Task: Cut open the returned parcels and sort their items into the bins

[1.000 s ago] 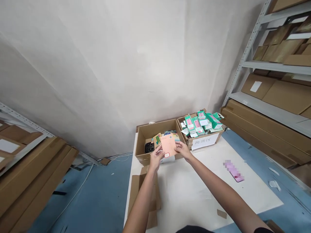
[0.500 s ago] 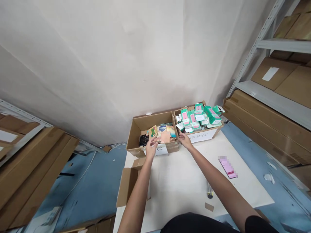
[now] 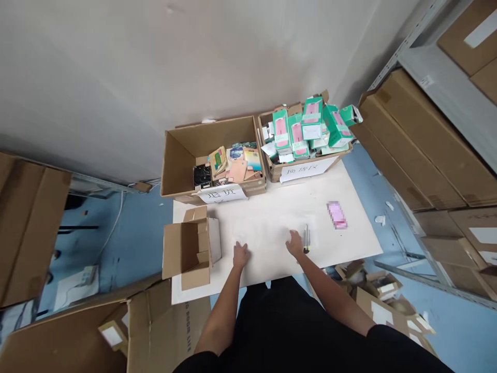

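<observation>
left hand (image 3: 240,254) and right hand (image 3: 295,243) look empty near the tabletop's (image 3: 267,220) front edge; fingers apart or together, i cannot tell. the cutter (image 3: 306,242) lies just beside the right. seemingly between handlings; grasping it would need a short rightward reach.

From the centre of the table (image 3: 267,212), a carton (image 3: 177,161) holding packets (image 3: 236,170) stands at eleven o'clock, beside a second carton (image 3: 275,173) holding boxes (image 3: 300,139) at one. An open box (image 3: 204,239) sits at nine, a cutter (image 3: 306,238) at three.
</observation>
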A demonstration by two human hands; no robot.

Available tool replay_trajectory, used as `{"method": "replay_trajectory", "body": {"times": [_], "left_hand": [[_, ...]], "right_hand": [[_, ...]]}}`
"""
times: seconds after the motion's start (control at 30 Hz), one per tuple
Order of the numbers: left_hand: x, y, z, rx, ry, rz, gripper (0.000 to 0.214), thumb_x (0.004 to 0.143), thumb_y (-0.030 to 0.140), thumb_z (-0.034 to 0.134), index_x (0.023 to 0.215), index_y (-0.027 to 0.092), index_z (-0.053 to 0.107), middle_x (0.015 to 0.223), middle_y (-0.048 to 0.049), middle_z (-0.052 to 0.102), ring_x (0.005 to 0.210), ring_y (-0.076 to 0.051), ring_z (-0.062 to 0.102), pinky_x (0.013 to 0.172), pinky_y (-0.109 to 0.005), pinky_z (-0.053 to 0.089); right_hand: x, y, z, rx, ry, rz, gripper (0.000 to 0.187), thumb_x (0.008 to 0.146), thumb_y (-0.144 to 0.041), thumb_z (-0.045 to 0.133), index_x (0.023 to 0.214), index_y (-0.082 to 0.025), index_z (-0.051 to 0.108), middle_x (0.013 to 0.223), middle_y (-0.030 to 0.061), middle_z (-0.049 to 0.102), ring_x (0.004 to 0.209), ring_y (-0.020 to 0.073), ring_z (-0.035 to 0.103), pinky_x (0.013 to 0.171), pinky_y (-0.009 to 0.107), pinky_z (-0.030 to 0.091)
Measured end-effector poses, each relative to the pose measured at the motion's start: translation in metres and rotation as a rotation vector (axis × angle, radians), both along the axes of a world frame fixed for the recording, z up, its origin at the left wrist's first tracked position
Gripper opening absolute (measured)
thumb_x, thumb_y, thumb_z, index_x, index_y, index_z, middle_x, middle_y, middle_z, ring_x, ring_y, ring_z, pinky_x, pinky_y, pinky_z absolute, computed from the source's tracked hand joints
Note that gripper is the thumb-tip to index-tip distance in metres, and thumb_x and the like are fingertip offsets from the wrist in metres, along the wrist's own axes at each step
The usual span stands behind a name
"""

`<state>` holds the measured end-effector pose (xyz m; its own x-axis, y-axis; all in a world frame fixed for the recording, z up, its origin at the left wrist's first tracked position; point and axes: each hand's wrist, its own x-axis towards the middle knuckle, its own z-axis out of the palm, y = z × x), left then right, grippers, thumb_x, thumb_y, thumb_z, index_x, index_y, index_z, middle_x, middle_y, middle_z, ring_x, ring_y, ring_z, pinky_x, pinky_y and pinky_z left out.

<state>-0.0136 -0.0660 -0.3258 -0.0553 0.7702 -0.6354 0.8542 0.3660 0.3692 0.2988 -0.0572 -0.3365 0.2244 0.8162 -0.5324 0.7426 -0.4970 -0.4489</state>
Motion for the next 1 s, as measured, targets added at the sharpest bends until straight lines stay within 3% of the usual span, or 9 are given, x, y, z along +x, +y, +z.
{"method": "replay_trajectory", "body": {"times": [0.07,0.17,0.27,0.37,0.47,0.6,0.73,0.87,1.0], "left_hand": [[0.005,-0.009,-0.006,-0.009,-0.05,0.029,0.061,0.078,0.017,0.064,0.139,0.01,0.061,0.169,-0.023,0.036,0.158,-0.041,0.031,0.128,-0.056,0.029],[0.019,-0.013,-0.01,0.016,-0.174,0.06,0.072,0.076,0.013,0.06,0.148,0.013,0.055,0.169,-0.0172,0.04,0.16,-0.032,0.031,0.131,-0.048,0.027],[0.041,-0.013,-0.005,0.075,-0.337,0.055,0.073,0.076,0.011,0.057,0.149,0.019,0.057,0.165,-0.0099,0.048,0.157,-0.024,0.037,0.132,-0.044,0.027],[0.062,-0.013,0.013,0.166,-0.542,0.035,0.065,0.076,0.01,0.056,0.14,0.02,0.065,0.158,-0.0089,0.057,0.155,-0.024,0.04,0.131,-0.051,0.029],[0.061,-0.015,0.044,0.267,-0.698,-0.006,0.053,0.078,0.011,0.059,0.128,0.022,0.074,0.15,-0.0085,0.064,0.153,-0.026,0.045,0.129,-0.053,0.033],[0.001,-0.02,0.097,0.414,-0.805,-0.019,0.04,0.086,0.02,0.061,0.121,0.026,0.078,0.139,-0.0074,0.071,0.137,-0.027,0.061,0.123,-0.052,0.043],[-0.115,-0.03,0.132,0.684,-0.519,0.19,0.036,0.086,0.022,0.067,0.12,0.026,0.079,0.133,-0.0096,0.073,0.138,-0.031,0.057,0.126,-0.052,0.037],[-0.214,-0.049,0.127,0.565,-0.128,0.086,0.052,0.072,0.027,0.084,0.123,0.022,0.075,0.156,-0.0146,0.056,0.157,-0.04,0.033,0.129,-0.055,0.029],[-0.241,-0.071,0.101,0.44,-0.079,-0.035,0.061,0.063,0.032,0.093,0.12,0.023,0.073,0.176,-0.0106,0.025,0.162,-0.041,0.021,0.125,-0.051,0.036]], "right_hand": [[-0.008,-0.005,0.0,0.002,0.001,-0.026,0.071,0.085,-0.019,0.057,0.156,-0.015,0.052,0.16,0.0169,0.048,0.148,0.0339,0.044,0.12,0.042,0.039],[-0.029,0.006,0.008,0.018,0.091,-0.126,0.064,0.087,-0.024,0.058,0.15,-0.014,0.057,0.149,0.0184,0.057,0.134,0.0313,0.057,0.114,0.038,0.045],[-0.061,0.026,0.021,0.032,0.396,-0.227,0.051,0.085,-0.035,0.063,0.134,-0.019,0.067,0.127,0.012,0.07,0.108,0.0248,0.069,0.1,0.037,0.055],[-0.099,0.037,0.038,0.039,0.671,-0.223,0.043,0.083,-0.052,0.066,0.11,-0.019,0.071,0.09,0.0027,0.072,0.081,0.0197,0.068,0.076,0.033,0.058],[-0.128,0.035,0.059,0.148,0.744,-0.215,0.044,0.078,-0.062,0.066,0.088,-0.019,0.068,0.07,-0.0024,0.063,0.069,0.0174,0.061,0.064,0.028,0.053],[-0.151,0.027,0.098,0.326,0.7,-0.299,0.04,0.077,-0.06,0.067,0.082,-0.021,0.063,0.067,-0.004,0.058,0.068,0.0167,0.057,0.063,0.026,0.049],[-0.191,0.029,0.151,0.478,0.636,-0.274,0.037,0.082,-0.055,0.068,0.094,-0.02,0.066,0.08,0.0008,0.065,0.079,0.0209,0.061,0.07,0.028,0.051],[-0.274,0.036,0.19,0.721,0.572,-0.07,0.031,0.09,-0.042,0.065,0.112,-0.021,0.065,0.103,0.0055,0.068,0.098,0.0238,0.063,0.087,0.032,0.053],[-0.367,0.029,0.176,0.737,0.341,0.363,0.021,0.091,-0.017,0.055,0.105,-0.021,0.069,0.11,0.0099,0.069,0.111,0.0262,0.062,0.101,0.037,0.051]]}}
